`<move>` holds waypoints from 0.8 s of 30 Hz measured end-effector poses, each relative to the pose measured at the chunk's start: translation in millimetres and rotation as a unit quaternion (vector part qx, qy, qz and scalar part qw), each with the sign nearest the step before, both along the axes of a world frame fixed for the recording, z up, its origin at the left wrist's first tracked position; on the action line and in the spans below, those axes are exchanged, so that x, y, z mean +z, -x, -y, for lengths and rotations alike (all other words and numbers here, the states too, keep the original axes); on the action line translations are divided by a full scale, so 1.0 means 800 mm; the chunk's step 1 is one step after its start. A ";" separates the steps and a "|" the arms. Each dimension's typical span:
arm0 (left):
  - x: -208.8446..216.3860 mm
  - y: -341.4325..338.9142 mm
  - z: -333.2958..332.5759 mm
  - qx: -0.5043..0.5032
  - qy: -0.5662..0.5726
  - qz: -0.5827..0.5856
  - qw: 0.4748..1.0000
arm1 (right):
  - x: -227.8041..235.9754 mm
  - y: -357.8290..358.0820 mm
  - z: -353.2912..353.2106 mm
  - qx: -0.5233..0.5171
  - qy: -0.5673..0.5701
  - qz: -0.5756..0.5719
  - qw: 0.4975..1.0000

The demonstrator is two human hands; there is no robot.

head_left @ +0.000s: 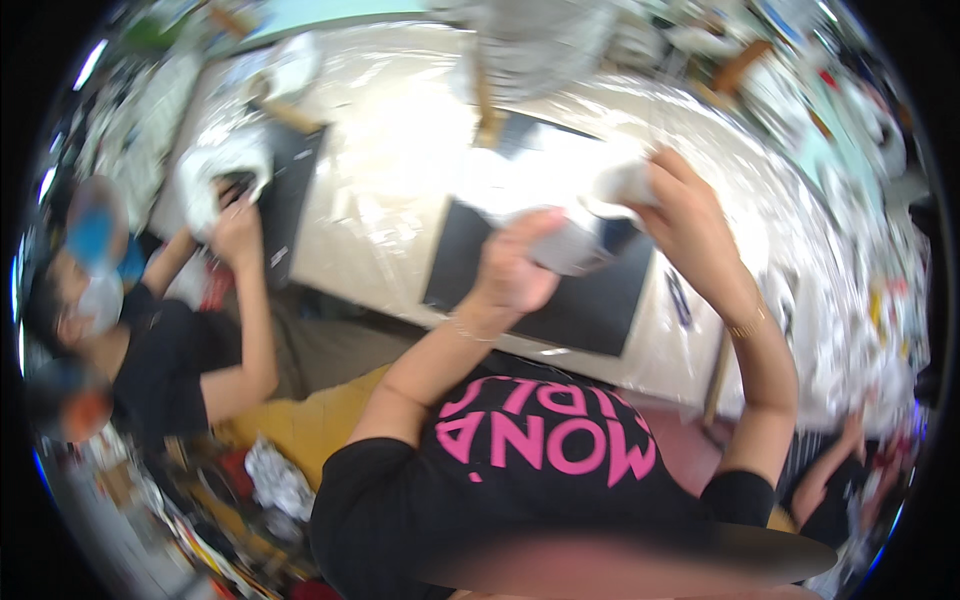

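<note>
Over a black board [585, 318] on the table, both my hands hold a soft-looking white piece [567, 248], blurred and washed out by glare. My left hand [515, 265] grips its lower left part, thumb on top. My right hand [688, 215] pinches its upper right end between thumb and fingers. A dark gap shows between the two parts of the piece. Its exact kind cannot be made out. On the table to the right of the board lies a small dark slim tool [679, 299], perhaps thread snips.
A shiny clear sheet covers the pale table [365, 200]. On the left, a person [170, 350] handles a white cloth item [215, 175] by another dark board [292, 205]. White fabric stacks [545, 45] stand at the far side, with more plastic-wrapped goods on the right.
</note>
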State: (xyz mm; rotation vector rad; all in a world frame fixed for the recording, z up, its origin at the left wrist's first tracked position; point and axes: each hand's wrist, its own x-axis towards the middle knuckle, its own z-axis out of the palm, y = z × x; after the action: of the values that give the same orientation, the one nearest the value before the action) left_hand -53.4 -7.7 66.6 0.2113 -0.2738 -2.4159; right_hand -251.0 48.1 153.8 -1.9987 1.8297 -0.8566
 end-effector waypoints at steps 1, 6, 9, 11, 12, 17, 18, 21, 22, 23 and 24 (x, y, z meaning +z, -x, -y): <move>-0.002 0.004 -0.002 0.006 0.023 0.016 1.000 | -0.002 0.004 0.001 0.009 0.004 0.000 1.000; 0.010 0.013 -0.007 0.023 0.064 0.097 0.993 | -0.036 0.017 0.007 -0.044 -0.143 0.253 0.956; 0.022 0.013 -0.006 0.018 0.061 0.098 0.993 | -0.056 0.023 0.003 -0.019 -0.139 0.348 0.927; 0.027 0.013 -0.004 0.021 0.064 0.101 0.993 | -0.069 0.024 0.006 -0.023 -0.100 0.362 0.927; 0.027 0.012 -0.003 0.011 0.067 0.100 0.993 | -0.073 0.024 0.007 -0.035 -0.093 0.370 0.924; 0.020 0.013 0.000 0.034 0.110 0.086 0.990 | -0.080 0.021 0.026 -0.056 -0.024 0.361 0.931; 0.019 0.014 0.000 0.046 0.127 0.082 0.987 | -0.078 0.020 0.030 -0.060 -0.017 0.351 0.934; 0.017 0.017 -0.003 -0.016 0.173 0.166 0.971 | -0.068 0.017 0.043 -0.066 -0.001 0.310 0.948; 0.018 0.019 -0.003 0.003 0.186 0.159 0.970 | -0.063 0.016 0.047 -0.068 0.003 0.287 0.955; 0.019 0.020 0.000 0.006 0.182 0.153 0.971 | -0.058 0.015 0.050 -0.071 0.006 0.263 0.962; 0.020 0.021 0.003 0.010 0.179 0.147 0.973 | -0.053 0.013 0.053 -0.076 0.017 0.231 0.970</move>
State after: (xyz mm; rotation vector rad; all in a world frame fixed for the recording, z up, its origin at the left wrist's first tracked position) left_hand -70.1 -10.2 82.5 0.4039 -0.8280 -2.2629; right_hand -261.5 5.4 111.1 -1.5186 1.7097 -1.2792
